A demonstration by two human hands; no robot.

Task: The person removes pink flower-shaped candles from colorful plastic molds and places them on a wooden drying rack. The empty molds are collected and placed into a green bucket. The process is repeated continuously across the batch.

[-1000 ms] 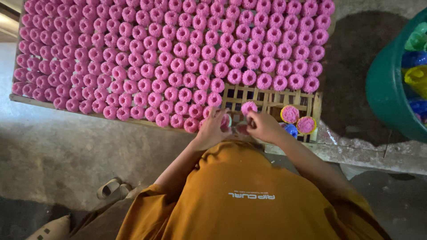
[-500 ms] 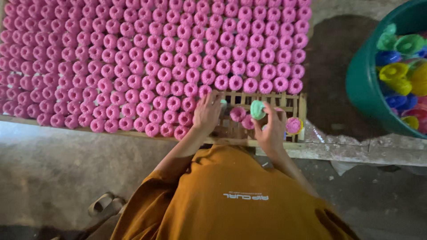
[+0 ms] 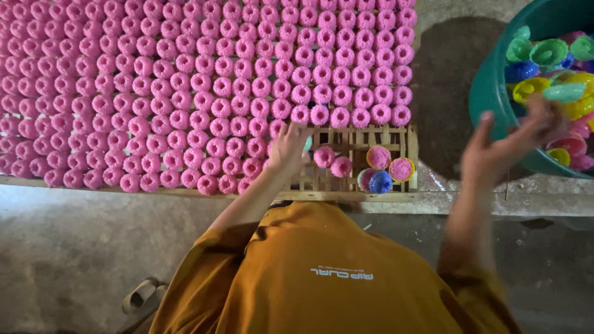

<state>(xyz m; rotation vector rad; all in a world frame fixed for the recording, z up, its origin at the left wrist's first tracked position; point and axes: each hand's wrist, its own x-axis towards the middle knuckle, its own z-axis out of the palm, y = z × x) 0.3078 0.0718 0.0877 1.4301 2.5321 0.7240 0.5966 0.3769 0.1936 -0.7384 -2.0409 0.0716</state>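
Left hand [image 3: 289, 147] spread flat on wooden slatted rack [image 3: 396, 137] beside ridged pink cakes [image 3: 204, 93]; right hand [image 3: 504, 148], fingers wide and blurred, empty at green tub [image 3: 489, 93].

Right hand [image 3: 504, 151] swings away from the wooden rack [image 3: 352, 139], out to the green tub [image 3: 495, 93] of coloured moulds, blurred in motion. The green mould it held half a second ago is gone. Left hand [image 3: 289, 147] shifts right, fingers spread.
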